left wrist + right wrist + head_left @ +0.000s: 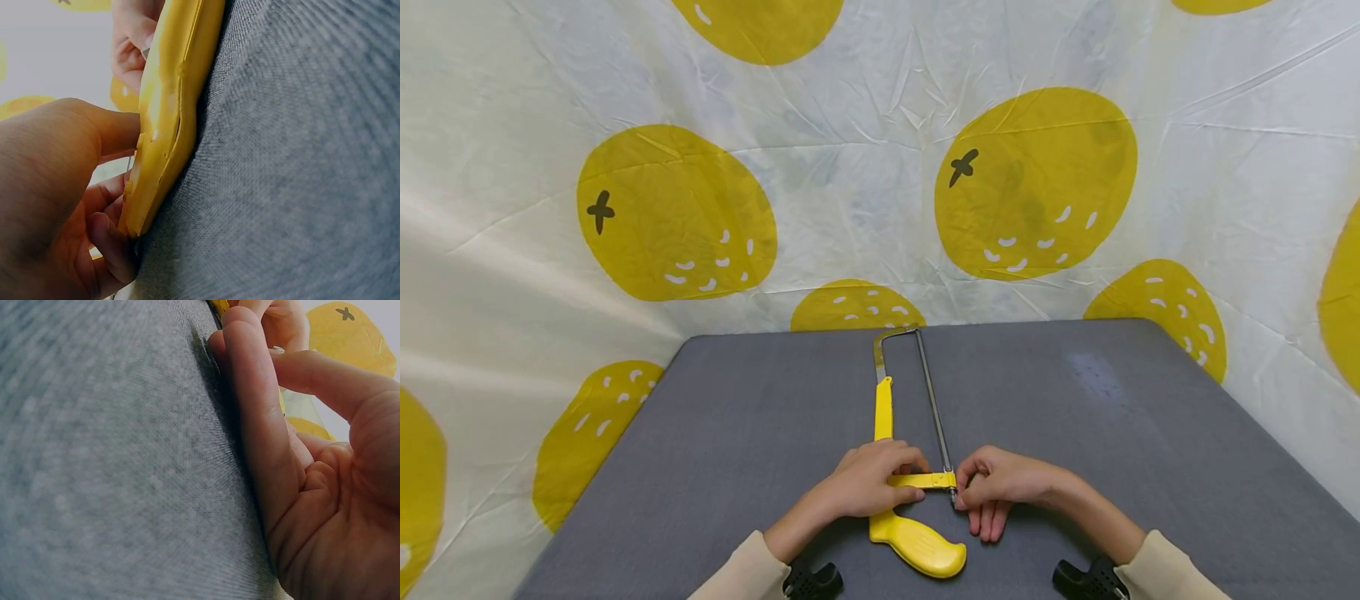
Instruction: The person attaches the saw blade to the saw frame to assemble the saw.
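I have the yellow hacksaw [883, 408] on the grey-covered table [760, 433], its bow pointing away and its pistol handle [928, 552] nearest me. My left hand [871, 479] holds the yellow frame just above that handle, fingers curled round it. My right hand [1015, 479] pinches the metal tension screw [954, 497] at the blade's near end between thumb and forefinger, lower fingers extended beside it. Behind hangs a fruit-printed sheet [857, 208].
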`<action>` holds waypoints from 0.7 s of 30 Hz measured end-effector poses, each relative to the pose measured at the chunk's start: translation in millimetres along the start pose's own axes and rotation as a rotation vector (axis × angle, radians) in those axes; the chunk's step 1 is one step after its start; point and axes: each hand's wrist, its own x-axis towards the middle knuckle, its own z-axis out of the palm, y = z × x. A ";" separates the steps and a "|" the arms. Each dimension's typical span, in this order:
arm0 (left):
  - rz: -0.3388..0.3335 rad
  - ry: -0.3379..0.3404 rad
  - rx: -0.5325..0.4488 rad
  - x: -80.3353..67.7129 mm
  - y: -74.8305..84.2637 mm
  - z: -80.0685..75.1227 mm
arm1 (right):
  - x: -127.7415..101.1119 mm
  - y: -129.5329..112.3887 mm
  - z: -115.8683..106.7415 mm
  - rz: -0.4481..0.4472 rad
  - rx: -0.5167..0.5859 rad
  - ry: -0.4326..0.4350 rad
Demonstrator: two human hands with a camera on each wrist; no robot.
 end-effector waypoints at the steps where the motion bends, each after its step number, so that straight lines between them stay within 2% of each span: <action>1: 0.000 0.000 0.001 0.1 -0.2 0.1 | 0.0 0.2 -0.1 -0.001 0.000 0.000; 21: 0.007 0.003 0.015 -0.5 -1.1 1.6 | 0.5 3.1 0.0 -0.002 -0.008 0.010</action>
